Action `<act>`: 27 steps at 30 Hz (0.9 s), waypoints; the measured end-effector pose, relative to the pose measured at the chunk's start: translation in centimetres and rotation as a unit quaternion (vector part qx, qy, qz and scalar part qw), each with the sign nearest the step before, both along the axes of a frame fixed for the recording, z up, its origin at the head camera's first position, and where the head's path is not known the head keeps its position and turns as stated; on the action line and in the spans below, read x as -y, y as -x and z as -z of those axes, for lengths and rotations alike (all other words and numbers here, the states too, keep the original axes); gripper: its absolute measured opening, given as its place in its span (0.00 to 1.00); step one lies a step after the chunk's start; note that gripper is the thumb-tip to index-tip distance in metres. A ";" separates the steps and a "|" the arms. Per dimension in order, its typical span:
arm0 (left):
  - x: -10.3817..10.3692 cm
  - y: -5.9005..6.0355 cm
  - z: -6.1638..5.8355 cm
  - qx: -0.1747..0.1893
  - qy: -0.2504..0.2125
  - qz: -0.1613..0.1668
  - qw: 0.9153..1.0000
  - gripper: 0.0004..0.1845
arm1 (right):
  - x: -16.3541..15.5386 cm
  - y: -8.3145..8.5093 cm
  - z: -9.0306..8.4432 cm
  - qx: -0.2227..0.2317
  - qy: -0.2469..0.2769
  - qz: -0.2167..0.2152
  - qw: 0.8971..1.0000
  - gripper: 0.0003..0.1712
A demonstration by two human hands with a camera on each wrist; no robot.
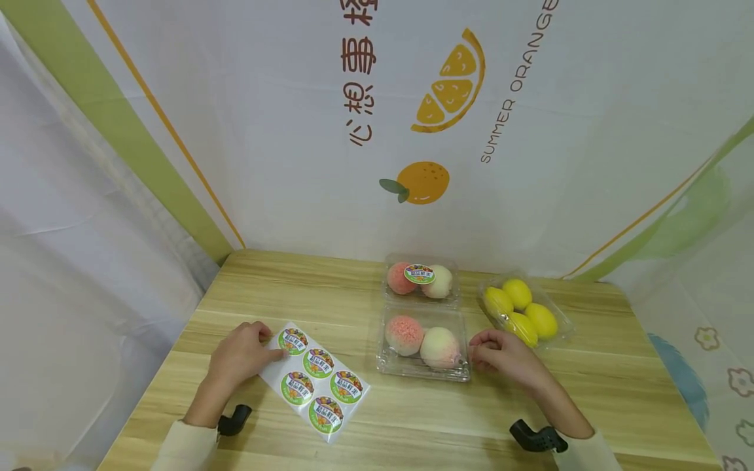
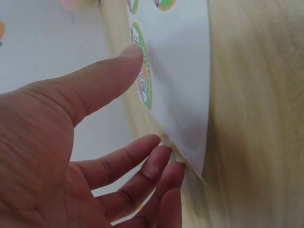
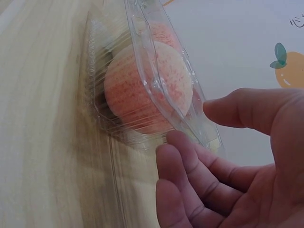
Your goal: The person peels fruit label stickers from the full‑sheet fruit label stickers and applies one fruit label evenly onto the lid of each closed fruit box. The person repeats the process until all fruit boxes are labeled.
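My left hand [image 1: 238, 356] is at the upper left corner of a white sheet of round fruit stickers [image 1: 326, 383]. In the left wrist view the thumb [image 2: 128, 61] overlaps a green-edged sticker, while the loosely bent fingers [image 2: 142, 171] lie right at the sheet's edge, apart from the thumb. My right hand [image 1: 506, 356] is beside the right wall of a clear plastic clamshell box [image 1: 389, 367] with two pink-and-white peaches [image 1: 440, 347] inside. Its thumb and fingers stand apart, fingertips close to the box's rim in the right wrist view.
Behind that box stands another clear box [image 1: 389, 297] with two peaches and a round sticker [image 1: 420, 274] on top. A clear box [image 1: 562, 320] of yellow lemons [image 1: 518, 294] sits at the back right. A printed curtain [image 1: 283, 163] hangs behind the wooden table [image 1: 424, 425].
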State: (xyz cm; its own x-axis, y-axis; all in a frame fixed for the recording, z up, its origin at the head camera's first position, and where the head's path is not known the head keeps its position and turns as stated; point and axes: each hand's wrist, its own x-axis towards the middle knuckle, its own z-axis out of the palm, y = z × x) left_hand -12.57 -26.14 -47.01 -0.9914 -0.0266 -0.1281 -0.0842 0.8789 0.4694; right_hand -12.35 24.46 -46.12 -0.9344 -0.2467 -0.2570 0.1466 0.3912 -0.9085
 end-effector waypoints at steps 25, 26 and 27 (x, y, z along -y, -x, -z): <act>-0.5 0.1 -0.1 0.016 0.018 -0.001 1.000 0.26 | -0.1 0.0 -0.1 -0.001 -0.003 -0.010 1.000 0.17; -0.5 0.1 -0.1 0.015 0.017 0.000 1.000 0.26 | -0.1 0.0 -0.1 -0.001 -0.003 -0.010 1.000 0.16; -0.5 0.1 -0.1 0.015 0.017 0.001 1.000 0.26 | -0.2 0.0 0.0 -0.002 -0.003 -0.011 1.000 0.16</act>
